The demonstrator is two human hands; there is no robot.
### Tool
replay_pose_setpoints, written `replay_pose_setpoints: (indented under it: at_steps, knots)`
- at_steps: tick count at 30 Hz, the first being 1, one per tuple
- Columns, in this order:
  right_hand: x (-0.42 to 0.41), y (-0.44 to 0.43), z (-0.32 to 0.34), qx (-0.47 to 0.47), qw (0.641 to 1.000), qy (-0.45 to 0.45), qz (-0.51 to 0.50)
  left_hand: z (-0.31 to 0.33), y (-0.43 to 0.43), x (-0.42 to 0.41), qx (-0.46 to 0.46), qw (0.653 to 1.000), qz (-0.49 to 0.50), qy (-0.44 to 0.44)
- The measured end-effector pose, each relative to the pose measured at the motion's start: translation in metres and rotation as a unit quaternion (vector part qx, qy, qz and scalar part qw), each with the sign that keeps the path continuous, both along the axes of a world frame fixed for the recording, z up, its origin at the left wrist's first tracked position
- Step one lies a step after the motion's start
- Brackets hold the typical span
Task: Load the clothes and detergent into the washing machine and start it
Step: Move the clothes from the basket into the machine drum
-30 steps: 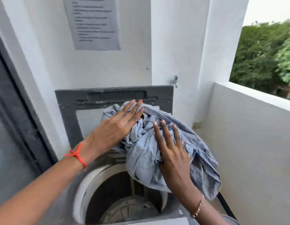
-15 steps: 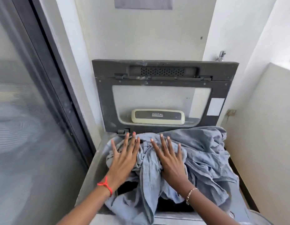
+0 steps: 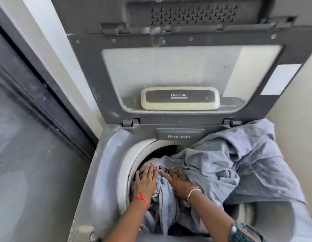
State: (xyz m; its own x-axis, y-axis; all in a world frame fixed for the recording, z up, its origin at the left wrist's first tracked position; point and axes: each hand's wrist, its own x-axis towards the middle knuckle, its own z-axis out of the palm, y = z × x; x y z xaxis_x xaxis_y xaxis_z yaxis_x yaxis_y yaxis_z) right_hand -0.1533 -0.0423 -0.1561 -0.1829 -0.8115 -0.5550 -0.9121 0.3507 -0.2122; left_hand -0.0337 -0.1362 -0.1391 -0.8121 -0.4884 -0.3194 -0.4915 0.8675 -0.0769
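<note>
A: While the lid (image 3: 178, 49) stands open against the wall, which step is this?

B: Loading, I'd judge. In the head view, the one view there is, both hands are down in the drum (image 3: 124, 172) mouth. The left hand (image 3: 146, 180) lies flat, fingers spread, palm pressing on the cloth (image 3: 221, 168); it grips nothing. The right hand (image 3: 178, 182) is also open and pressing, fingers partly buried in folds.

A: And where is the cloth?

B: Half in. One part is bunched under the hands inside the drum; the rest is heaped over the right rim of the washer (image 3: 102, 163), reaching toward the hinge.

A: So what next?

B: Probably gather the heap on the right and push it down too, clear of the rim. The drawer (image 3: 179, 136) marked Detergent, behind the drum, looks shut; no detergent is visible.
</note>
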Motion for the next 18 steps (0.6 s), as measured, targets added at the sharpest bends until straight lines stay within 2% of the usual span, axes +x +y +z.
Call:
replay_pose_setpoints:
  at_steps: [2,3,4,5,8,9,11,15,18]
  knots:
    - [0.010,-0.004,-0.011,0.059,0.996,-0.064,0.015,-0.012,0.000,0.015,0.046,0.996,0.028,-0.075]
    - [0.015,-0.004,-0.019,0.079,0.993,-0.086,0.020,-0.019,0.000,0.018,0.056,0.996,0.034,-0.056]
    - [0.020,-0.005,-0.022,0.093,0.990,-0.100,0.020,-0.026,-0.001,0.019,0.025,0.999,0.028,0.016]
    - [0.023,-0.006,-0.025,0.097,0.990,-0.102,0.021,-0.030,-0.002,0.019,0.007,0.999,0.032,0.040]
    - [0.021,-0.010,-0.021,0.081,0.994,-0.075,0.000,-0.015,-0.005,0.016,0.031,0.997,0.027,-0.063]
    - [0.017,-0.009,-0.018,0.064,0.995,-0.069,-0.016,-0.009,-0.007,0.010,0.023,0.997,0.016,-0.067]
    - [0.008,-0.006,-0.011,0.036,0.998,-0.041,-0.031,0.001,-0.006,0.001,-0.011,0.999,-0.016,-0.027]
    - [-0.007,0.006,0.008,-0.047,0.997,0.053,-0.043,0.014,0.000,-0.015,-0.028,0.999,-0.033,-0.003]
    - [-0.016,0.016,0.035,-0.056,0.996,0.052,-0.051,0.023,0.010,-0.025,-0.029,0.998,-0.053,0.000]
